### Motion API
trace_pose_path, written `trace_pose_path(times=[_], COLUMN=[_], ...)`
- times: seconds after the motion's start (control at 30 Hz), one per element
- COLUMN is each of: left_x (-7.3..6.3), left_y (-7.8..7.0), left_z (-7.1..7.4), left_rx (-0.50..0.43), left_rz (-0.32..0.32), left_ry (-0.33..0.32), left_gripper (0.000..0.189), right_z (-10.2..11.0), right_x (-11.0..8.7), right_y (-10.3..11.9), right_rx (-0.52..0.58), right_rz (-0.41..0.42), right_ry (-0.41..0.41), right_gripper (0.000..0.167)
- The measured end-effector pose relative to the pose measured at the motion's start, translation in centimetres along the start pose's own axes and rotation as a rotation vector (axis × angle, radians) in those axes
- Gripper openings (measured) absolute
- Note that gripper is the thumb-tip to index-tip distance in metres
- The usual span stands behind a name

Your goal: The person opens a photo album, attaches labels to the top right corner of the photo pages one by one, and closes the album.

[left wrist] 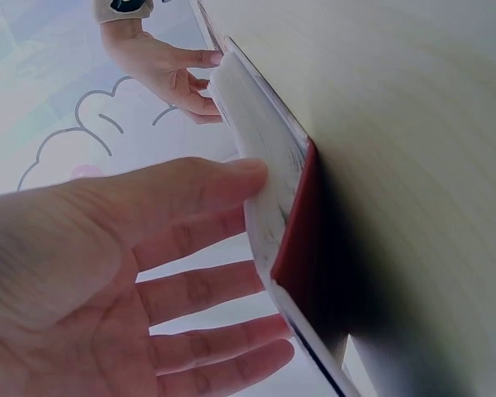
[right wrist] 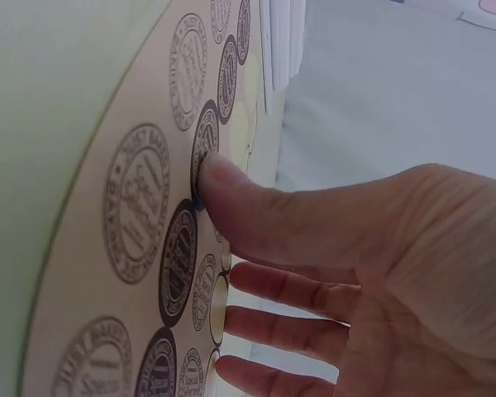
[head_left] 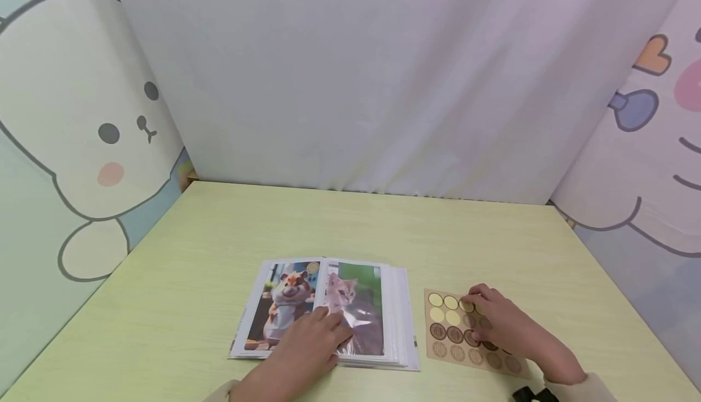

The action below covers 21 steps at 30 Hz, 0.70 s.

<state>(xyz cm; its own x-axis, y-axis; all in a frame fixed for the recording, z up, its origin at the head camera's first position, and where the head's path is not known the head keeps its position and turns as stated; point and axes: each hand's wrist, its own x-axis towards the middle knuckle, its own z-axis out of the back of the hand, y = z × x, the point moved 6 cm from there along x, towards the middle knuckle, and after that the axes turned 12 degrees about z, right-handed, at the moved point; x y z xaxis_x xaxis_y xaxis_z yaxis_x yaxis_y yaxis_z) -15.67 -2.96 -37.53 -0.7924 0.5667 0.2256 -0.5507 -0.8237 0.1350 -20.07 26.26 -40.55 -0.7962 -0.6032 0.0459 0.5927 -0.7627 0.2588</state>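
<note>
While the left hand (head_left: 303, 344) lies across the lower part of a photo album (head_left: 402, 329), the right hand (head_left: 512, 326) rests on a sticker sheet (right wrist: 83, 265). Left fingers straight and spread, tips on the clear page sleeve, thumb at the page edge. Right thumb and fingers apart: thumb on a dark brown round sticker (right wrist: 203, 124), index finger reaching the top row of yellow stickers (head_left: 436, 299). Whether any sticker is lifted under the right fingers, cannot tell.

Under and just beyond the left fingertips: a kitten photo (head_left: 361, 308). Just beside that hand, on its far side, a hamster photo (head_left: 287, 295) with a gold round sticker (head_left: 313, 267) in its upper right corner. Below the left thumb, a red panel (left wrist: 296, 223) along the album's edge.

Nearer the person than the right thumb: a row of tan outlined stickers (head_left: 457, 353), "Just Baked" legible at close range. Sheet well within the right hand's reach, just right of the album; both flat on the pale yellow-green table (head_left: 383, 225). Well beyond both hands, a pale curtain (head_left: 356, 86); far left of the left hand, a cartoon-printed panel (head_left: 82, 116).
</note>
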Motion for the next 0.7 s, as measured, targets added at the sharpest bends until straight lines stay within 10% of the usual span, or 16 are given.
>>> trace_pose_path(times=[0.7], left_x=[0.00], left_y=[0.09], left_z=[-0.09], left_rx=[0.004], left_rz=[0.007], left_ry=[0.031], left_gripper=[0.030], right_z=[-0.33], right_x=[-0.08], right_y=[0.46], right_rx=[-0.050], right_rz=[-0.034], right_ry=[-0.022], right_gripper=[0.033])
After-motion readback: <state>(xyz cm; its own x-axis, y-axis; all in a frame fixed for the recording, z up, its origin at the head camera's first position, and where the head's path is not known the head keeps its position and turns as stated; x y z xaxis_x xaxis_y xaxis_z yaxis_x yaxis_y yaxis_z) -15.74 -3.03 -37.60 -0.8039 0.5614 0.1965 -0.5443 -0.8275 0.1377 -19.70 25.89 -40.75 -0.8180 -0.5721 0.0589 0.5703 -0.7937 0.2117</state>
